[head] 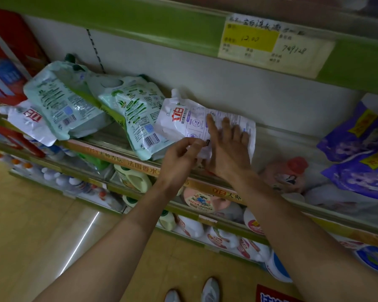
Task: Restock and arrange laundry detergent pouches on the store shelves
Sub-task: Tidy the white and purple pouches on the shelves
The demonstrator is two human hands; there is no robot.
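White pouch (183,120) with the red logo lies flat near the front edge of the shelf (282,136), spout toward the back wall. I've got the right hand (227,149) spread wide and flat on top of it, pressing down. Left hand (179,155) pinches the pouch's near edge between thumb and forefinger. Just left, a green pouch (138,112) touches it and overhangs the front edge. Purple bags (356,149) sit well apart at the shelf's right end.
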